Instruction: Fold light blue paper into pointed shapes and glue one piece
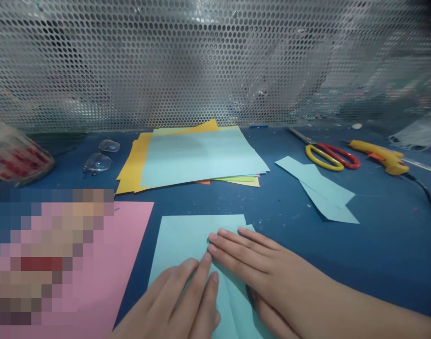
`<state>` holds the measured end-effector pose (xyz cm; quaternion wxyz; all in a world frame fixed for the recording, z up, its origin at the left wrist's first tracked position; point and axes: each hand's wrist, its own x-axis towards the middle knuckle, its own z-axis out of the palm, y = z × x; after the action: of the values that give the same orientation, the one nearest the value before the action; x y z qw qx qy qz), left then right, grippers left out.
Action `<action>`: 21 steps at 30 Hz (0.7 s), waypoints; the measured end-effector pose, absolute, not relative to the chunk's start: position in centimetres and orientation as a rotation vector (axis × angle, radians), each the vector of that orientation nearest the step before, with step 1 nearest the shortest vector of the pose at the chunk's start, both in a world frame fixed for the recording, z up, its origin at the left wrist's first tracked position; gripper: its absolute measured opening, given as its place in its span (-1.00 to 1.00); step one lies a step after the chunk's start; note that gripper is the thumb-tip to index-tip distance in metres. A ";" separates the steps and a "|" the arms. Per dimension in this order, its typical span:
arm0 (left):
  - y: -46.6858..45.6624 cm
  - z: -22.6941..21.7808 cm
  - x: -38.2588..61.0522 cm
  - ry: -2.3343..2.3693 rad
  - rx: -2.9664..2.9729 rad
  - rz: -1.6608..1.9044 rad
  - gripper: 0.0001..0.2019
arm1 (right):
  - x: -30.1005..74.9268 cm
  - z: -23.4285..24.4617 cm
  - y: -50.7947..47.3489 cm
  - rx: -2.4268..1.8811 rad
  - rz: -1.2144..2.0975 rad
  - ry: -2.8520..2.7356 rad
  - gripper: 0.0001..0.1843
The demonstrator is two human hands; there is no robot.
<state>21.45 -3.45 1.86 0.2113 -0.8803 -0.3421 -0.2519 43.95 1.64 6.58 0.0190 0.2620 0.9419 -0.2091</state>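
A light blue sheet of paper [187, 235] lies on the blue table at the near middle. My left hand [182, 301] rests flat on its lower part, fingers stretched toward the centre. My right hand [251, 263] lies flat on the sheet from the right, fingers together and pointing left. The fingertips of both hands meet near the middle of the sheet, pressing it down. Neither hand grips anything.
A stack of coloured paper [197, 157] lies behind the sheet. Light blue offcuts [321, 190], scissors [330, 155] and a yellow glue gun [378, 155] lie at the right. Glasses [100, 155] and a pink sheet [131, 240] are at the left. A perforated metal screen [215, 61] closes the back.
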 end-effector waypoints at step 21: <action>-3.5 2.6 20.9 -0.957 -2.563 -0.609 -0.69 | 45.0 6.3 1.2 0.615 -0.420 3.279 -0.57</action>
<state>20.92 -3.55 2.57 0.1686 -0.9014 -0.3366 -0.2141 44.99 1.25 6.27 -0.1105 0.1818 0.9692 -0.1241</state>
